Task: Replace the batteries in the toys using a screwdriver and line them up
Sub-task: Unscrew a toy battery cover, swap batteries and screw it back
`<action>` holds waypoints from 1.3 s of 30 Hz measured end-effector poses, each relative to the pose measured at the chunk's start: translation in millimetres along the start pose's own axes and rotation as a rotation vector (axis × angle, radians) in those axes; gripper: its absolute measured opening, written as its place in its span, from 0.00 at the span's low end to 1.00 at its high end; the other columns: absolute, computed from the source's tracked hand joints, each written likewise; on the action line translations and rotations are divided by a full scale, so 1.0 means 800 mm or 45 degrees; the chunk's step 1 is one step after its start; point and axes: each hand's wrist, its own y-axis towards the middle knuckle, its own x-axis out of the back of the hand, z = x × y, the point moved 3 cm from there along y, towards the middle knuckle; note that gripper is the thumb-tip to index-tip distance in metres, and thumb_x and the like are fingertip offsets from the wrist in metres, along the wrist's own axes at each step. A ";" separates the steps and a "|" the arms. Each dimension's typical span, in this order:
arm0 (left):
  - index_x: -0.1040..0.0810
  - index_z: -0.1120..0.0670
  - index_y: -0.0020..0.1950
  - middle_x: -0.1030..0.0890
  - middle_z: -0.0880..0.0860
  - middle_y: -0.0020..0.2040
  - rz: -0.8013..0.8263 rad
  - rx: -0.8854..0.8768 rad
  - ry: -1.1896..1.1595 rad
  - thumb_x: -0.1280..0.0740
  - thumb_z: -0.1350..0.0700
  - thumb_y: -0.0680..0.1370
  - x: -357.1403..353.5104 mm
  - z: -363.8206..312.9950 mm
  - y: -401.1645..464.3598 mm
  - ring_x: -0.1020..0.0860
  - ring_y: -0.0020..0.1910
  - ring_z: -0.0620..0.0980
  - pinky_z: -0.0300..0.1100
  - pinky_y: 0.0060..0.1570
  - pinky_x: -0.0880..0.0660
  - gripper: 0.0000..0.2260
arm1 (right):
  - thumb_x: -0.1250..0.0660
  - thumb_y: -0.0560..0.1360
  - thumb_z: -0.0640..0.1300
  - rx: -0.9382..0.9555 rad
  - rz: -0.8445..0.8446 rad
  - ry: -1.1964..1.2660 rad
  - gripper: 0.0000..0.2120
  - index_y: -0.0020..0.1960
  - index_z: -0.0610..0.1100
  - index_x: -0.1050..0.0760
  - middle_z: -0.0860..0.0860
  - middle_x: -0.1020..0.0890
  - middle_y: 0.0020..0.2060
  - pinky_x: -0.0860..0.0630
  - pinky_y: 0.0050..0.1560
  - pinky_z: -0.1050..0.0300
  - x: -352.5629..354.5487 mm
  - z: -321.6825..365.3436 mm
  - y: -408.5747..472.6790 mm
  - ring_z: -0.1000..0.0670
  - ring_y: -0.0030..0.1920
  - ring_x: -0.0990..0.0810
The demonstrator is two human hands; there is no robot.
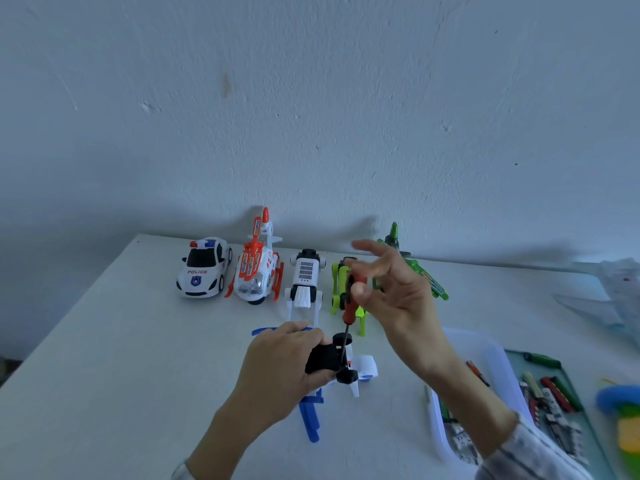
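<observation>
My left hand (277, 368) grips an upturned blue and white toy helicopter (332, 368), black underside up, near the table's middle. My right hand (391, 292) pinches the red-orange handle of a screwdriver (349, 306) between thumb and finger, the other fingers spread. Its shaft stands nearly upright with the tip on the toy's black underside. Behind, along the wall, stand a police car (204, 268), an orange and white helicopter (258, 271), a white robot dog (304, 278), a green robot dog (341, 292) and a green helicopter (415, 268), partly hidden by my right hand.
A white tray (485, 351) at the right holds batteries and small tools under my right forearm. A clear tray (554, 403) beside it carries several batteries and screwdrivers. A blue and yellow toy (620, 417) lies at the far right edge. A clear plastic bag (606, 292) sits at back right.
</observation>
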 end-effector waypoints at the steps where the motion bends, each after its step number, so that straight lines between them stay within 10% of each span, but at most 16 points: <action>1: 0.23 0.40 0.42 0.22 0.37 0.35 -0.009 -0.001 0.006 0.30 0.33 0.64 0.001 0.000 0.000 0.23 0.37 0.37 0.32 0.30 0.33 0.15 | 0.26 0.71 0.43 0.026 -0.035 0.018 0.07 0.41 0.45 0.24 0.49 0.24 0.53 0.21 0.36 0.51 0.002 -0.002 -0.001 0.42 0.38 0.22; 18: 0.22 0.42 0.46 0.19 0.36 0.40 0.021 -0.084 0.014 0.42 0.35 0.71 0.003 -0.003 -0.002 0.19 0.49 0.41 0.36 0.38 0.25 0.15 | 0.31 0.68 0.32 -0.040 -0.158 0.163 0.06 0.39 0.39 0.28 0.49 0.23 0.30 0.24 0.30 0.58 0.024 -0.017 0.010 0.48 0.27 0.23; 24: 0.22 0.42 0.47 0.18 0.37 0.41 0.023 -0.100 0.026 0.36 0.36 0.70 0.003 -0.004 -0.005 0.18 0.51 0.44 0.40 0.40 0.23 0.13 | 0.42 0.77 0.28 -0.149 -0.172 0.165 0.07 0.48 0.37 0.29 0.43 0.17 0.43 0.21 0.38 0.52 0.041 -0.034 0.007 0.43 0.40 0.18; 29: 0.21 0.42 0.47 0.18 0.36 0.41 0.056 -0.092 0.043 0.23 0.39 0.64 0.003 -0.005 -0.004 0.18 0.50 0.44 0.40 0.40 0.23 0.16 | 0.22 0.64 0.53 -0.131 -0.165 0.097 0.18 0.40 0.43 0.27 0.42 0.21 0.36 0.23 0.33 0.53 0.043 -0.029 0.011 0.40 0.31 0.20; 35: 0.21 0.41 0.47 0.19 0.36 0.41 0.041 -0.090 0.049 0.24 0.37 0.64 0.002 -0.005 -0.005 0.19 0.49 0.42 0.39 0.39 0.23 0.17 | 0.36 0.74 0.28 -0.126 -0.112 0.092 0.08 0.48 0.39 0.30 0.44 0.17 0.42 0.21 0.39 0.54 0.041 -0.031 0.008 0.42 0.40 0.17; 39: 0.22 0.41 0.47 0.19 0.35 0.41 0.034 -0.107 0.037 0.26 0.38 0.65 0.001 -0.004 -0.003 0.19 0.50 0.41 0.38 0.39 0.24 0.15 | 0.24 0.67 0.44 -0.104 -0.156 0.142 0.10 0.44 0.45 0.24 0.44 0.18 0.47 0.22 0.42 0.57 0.040 -0.028 0.008 0.45 0.46 0.18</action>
